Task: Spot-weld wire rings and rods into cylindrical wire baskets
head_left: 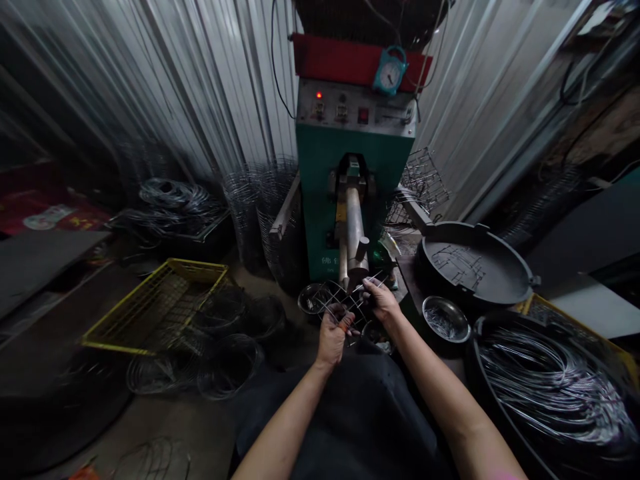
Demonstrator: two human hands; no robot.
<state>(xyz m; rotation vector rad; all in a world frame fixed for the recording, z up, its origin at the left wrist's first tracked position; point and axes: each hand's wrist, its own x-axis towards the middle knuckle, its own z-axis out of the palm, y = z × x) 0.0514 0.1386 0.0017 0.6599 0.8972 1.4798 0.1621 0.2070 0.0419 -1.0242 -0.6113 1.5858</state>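
A small wire grid (356, 305) is held under the cylindrical head of a green spot welding machine (320, 193). My left hand (336, 333) is closed on the grid's near left side, with something orange at its fingers. At the right side of the grid, my right hand (381, 301) pinches the wires close to the electrode tip (354, 281). Whether the tip touches the wire, I cannot tell. Just left of the grid stands a metal bowl (314, 300) with small wire pieces. Another container (379, 339) is partly hidden below my right hand.
On the right are a round black pan (475, 263) with wire pieces, a steel bowl (447, 320) and a tub of wire rings (555, 383). A yellow basket (155, 307) and wire coils (231, 365) lie left. A blue clock (390, 72) hangs on the machine.
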